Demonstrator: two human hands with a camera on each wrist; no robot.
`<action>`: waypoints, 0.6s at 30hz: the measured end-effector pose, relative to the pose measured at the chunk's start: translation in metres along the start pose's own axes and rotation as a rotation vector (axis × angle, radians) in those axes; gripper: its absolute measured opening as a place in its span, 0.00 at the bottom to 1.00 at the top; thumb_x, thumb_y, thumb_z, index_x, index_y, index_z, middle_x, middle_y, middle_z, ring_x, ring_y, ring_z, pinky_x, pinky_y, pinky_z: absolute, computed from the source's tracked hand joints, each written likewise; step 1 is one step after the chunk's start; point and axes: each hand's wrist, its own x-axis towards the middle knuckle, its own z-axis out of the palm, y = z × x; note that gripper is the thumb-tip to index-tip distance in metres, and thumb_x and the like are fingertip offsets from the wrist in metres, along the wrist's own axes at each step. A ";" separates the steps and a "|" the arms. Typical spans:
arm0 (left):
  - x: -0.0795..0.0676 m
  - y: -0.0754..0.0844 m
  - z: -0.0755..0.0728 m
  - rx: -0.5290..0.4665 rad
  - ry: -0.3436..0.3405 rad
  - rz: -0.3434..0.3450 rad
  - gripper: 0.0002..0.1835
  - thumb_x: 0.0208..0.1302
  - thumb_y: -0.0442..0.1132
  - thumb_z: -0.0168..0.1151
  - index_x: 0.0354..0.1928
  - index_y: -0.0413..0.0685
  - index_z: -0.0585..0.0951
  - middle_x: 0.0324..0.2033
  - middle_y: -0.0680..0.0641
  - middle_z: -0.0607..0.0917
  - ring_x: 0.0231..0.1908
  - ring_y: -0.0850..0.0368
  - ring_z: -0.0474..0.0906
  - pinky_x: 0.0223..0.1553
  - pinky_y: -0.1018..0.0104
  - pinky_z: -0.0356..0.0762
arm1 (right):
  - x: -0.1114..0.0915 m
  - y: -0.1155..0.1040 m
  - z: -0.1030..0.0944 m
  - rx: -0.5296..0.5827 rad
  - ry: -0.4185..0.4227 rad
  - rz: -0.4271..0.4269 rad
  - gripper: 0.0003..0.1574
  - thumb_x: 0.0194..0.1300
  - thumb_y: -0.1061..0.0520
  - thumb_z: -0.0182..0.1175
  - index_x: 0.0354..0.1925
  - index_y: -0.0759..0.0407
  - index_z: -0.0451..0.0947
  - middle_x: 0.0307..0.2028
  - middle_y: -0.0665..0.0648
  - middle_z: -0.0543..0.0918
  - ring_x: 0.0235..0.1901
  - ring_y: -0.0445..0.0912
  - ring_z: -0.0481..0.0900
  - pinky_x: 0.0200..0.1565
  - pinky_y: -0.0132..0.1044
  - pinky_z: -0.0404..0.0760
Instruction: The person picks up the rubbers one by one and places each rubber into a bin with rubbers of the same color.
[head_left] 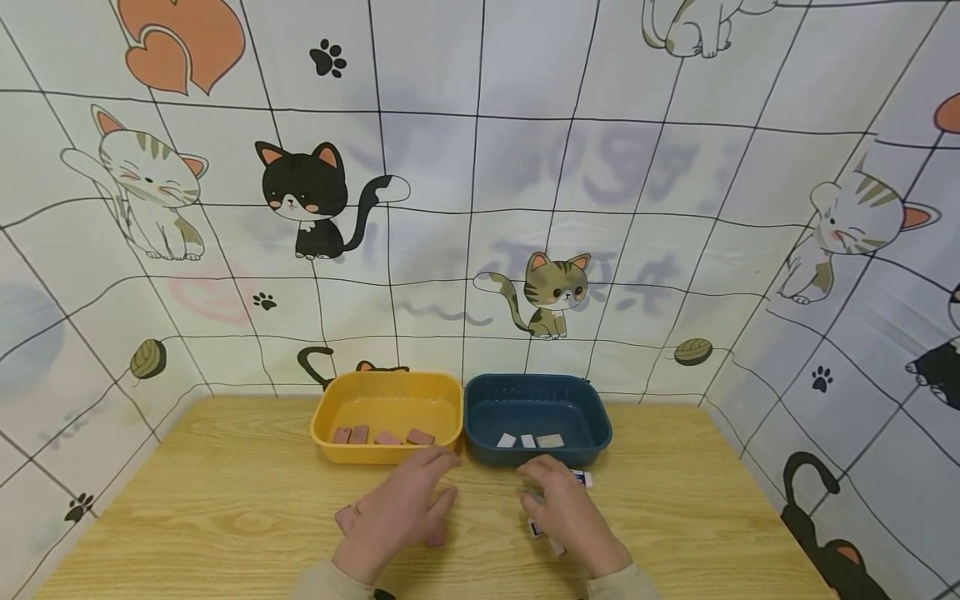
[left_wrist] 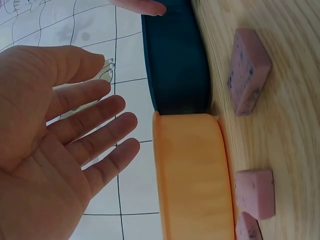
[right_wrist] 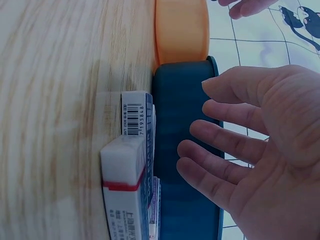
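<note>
My left hand (head_left: 401, 510) hovers above the table in front of the yellow tray (head_left: 326, 451), fingers spread and relaxed, with nothing held. Beneath it lie pink erasers (left_wrist: 250, 72) with dark specks, partly hidden by the hand in the head view. My right hand (head_left: 567, 517) hovers before the dark blue tray (head_left: 540, 457), its fingers loosely bent and holding nothing. Under and beside that hand lie white erasers (right_wrist: 123, 165) in printed sleeves, one showing a barcode. Several pink erasers (head_left: 359, 434) lie inside the yellow tray, and white erasers (head_left: 550, 441) lie inside the blue one.
Both trays stand side by side at the back of the wooden table (head_left: 697, 508). Behind it and along both sides hangs a white sheet (head_left: 427, 250) with a grid and cartoon cats.
</note>
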 end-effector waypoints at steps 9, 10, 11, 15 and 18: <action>0.001 0.010 0.007 0.044 0.060 0.127 0.15 0.67 0.37 0.67 0.54 0.43 0.83 0.51 0.48 0.84 0.51 0.53 0.80 0.56 0.54 0.80 | 0.000 0.006 0.000 -0.012 -0.030 -0.014 0.14 0.65 0.64 0.67 0.49 0.64 0.86 0.48 0.55 0.83 0.49 0.53 0.82 0.50 0.52 0.83; 0.001 0.011 0.009 0.043 0.061 0.134 0.15 0.67 0.37 0.68 0.54 0.43 0.83 0.51 0.48 0.84 0.51 0.54 0.80 0.56 0.55 0.80 | -0.001 0.007 0.001 -0.020 -0.032 -0.015 0.13 0.65 0.64 0.67 0.49 0.63 0.86 0.47 0.55 0.83 0.48 0.52 0.82 0.49 0.52 0.83; 0.001 0.012 0.010 0.048 0.061 0.139 0.15 0.67 0.37 0.68 0.54 0.43 0.83 0.50 0.48 0.84 0.50 0.54 0.80 0.55 0.55 0.80 | -0.001 0.008 0.001 -0.027 -0.034 -0.016 0.13 0.65 0.64 0.67 0.49 0.63 0.86 0.47 0.55 0.83 0.48 0.52 0.82 0.49 0.51 0.83; 0.001 0.014 0.015 0.079 0.062 0.164 0.14 0.66 0.38 0.69 0.53 0.45 0.84 0.48 0.50 0.84 0.47 0.55 0.80 0.51 0.57 0.81 | -0.001 0.010 0.002 -0.047 -0.043 -0.011 0.13 0.65 0.63 0.68 0.48 0.63 0.87 0.45 0.54 0.83 0.45 0.50 0.83 0.47 0.49 0.84; 0.002 0.016 0.017 0.099 0.058 0.179 0.14 0.65 0.38 0.69 0.52 0.46 0.84 0.47 0.51 0.83 0.46 0.56 0.80 0.50 0.58 0.82 | -0.001 0.011 0.002 -0.053 -0.056 0.003 0.12 0.65 0.62 0.68 0.47 0.63 0.87 0.43 0.53 0.83 0.43 0.48 0.82 0.44 0.46 0.83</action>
